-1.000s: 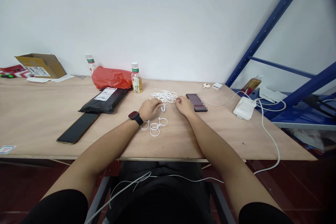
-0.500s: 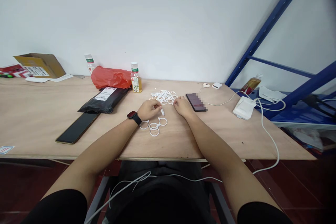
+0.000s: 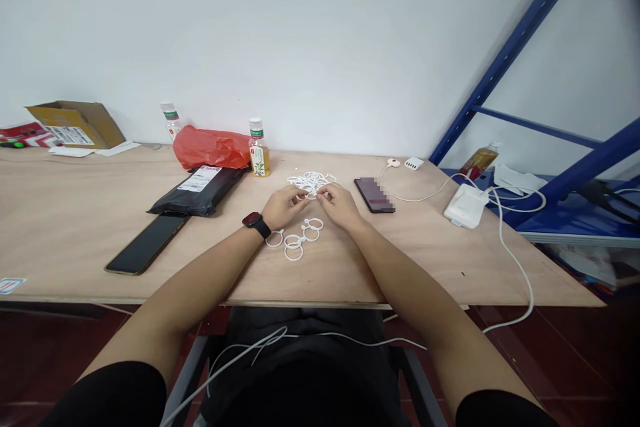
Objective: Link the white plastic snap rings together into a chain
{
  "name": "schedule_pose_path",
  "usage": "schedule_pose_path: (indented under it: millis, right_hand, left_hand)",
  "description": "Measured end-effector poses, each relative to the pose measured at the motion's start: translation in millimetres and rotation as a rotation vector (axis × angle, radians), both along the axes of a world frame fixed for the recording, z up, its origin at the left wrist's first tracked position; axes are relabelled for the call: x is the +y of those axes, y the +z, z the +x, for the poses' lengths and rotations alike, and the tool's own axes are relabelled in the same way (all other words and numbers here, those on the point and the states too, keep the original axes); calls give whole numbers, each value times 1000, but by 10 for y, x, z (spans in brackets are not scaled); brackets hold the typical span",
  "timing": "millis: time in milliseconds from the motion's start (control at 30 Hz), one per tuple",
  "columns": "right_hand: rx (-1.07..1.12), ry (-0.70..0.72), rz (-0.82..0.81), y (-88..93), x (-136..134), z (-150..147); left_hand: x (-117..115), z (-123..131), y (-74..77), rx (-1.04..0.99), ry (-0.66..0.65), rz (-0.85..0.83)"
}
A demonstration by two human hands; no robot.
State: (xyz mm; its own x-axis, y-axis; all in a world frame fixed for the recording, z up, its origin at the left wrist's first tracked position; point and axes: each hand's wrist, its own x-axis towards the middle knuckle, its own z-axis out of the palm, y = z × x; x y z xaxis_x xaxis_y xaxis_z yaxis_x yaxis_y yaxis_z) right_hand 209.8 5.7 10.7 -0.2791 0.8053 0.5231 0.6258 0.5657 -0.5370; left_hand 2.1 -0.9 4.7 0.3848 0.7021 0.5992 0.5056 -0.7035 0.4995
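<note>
White plastic rings (image 3: 293, 260), loose, lying flat on the plywood table (image 3: 330, 280), nearer its front edge than the heap of like rings (image 3: 314, 178); leftmost ring's tab pointing away and rightward; left hand (image 3: 284, 209) and right hand (image 3: 343, 205) at the heap's near edge, fingertips bent inward, grip impossible to tell; to the left, capped bottle (image 3: 259, 158) holding amber liquid, label print illegible; cardboard box (image 3: 107, 125) with flap raised, interior hidden; black mailer (image 3: 205, 199) bearing a white label (image 3: 200, 179).

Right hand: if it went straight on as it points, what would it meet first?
Probably the pile of white rings just ahead of the right hand; depth is unclear, so it may already touch one.
</note>
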Motion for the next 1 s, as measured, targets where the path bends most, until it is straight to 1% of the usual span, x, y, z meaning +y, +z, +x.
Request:
schedule_pose_path:
  millis: [133, 333, 467, 600, 800, 1000]
  right_hand:
    - [23, 83, -23, 18, -94, -111]
    - [73, 81, -95, -8, -94, -107]
    - [78, 49, -7, 12, -104, -109]
    - [34, 76, 79, 42, -130, -128]
    - [-13, 58, 74, 23, -140, -122]
    - [-65, 16, 105, -22, -158, -145]
  left_hand:
    - [19, -8, -16, -42, 18, 37]
    - [-4, 11, -5, -9, 16, 68]
    - [-15, 26, 18, 10, 27, 73]
    - [-13, 30, 21, 2, 45, 86]
    - [-13, 32, 1, 37, 53, 97]
    - [-27, 26, 22, 55, 41, 109]
